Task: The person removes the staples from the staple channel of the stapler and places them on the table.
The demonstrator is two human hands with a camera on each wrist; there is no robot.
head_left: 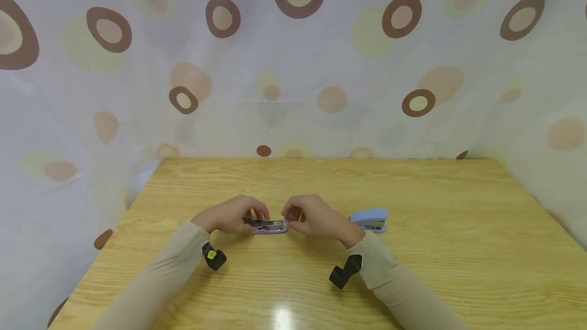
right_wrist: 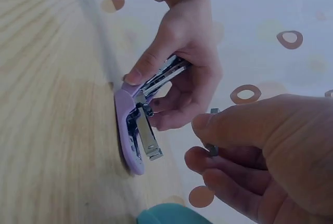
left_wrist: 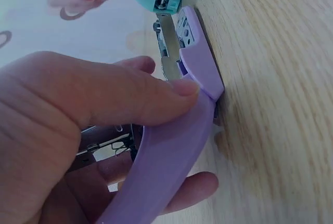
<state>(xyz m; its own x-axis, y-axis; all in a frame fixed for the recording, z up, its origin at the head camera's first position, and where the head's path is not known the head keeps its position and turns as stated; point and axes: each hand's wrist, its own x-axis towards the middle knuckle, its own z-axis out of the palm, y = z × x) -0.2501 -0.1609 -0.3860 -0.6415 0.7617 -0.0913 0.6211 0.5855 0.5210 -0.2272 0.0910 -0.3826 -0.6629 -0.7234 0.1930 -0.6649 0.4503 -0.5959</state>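
Observation:
A purple stapler point(head_left: 271, 231) lies on the table with its top cover swung far back, baring the metal magazine point(right_wrist: 147, 133). My left hand point(head_left: 238, 214) grips it at the hinge end; in the left wrist view the thumb lies along the purple cover point(left_wrist: 171, 146) with fingers behind it. My right hand point(head_left: 316, 215) is just right of the stapler's front end. Between its thumb and fingertips it pinches a short grey strip of staples point(right_wrist: 212, 149), held apart from the magazine in the right wrist view.
A closed blue stapler point(head_left: 369, 217) stands on the wooden table point(head_left: 458, 269), close behind my right wrist. At the table's far edge hangs a patterned cloth point(head_left: 293, 126). Each wrist carries a small black camera point(head_left: 345, 272).

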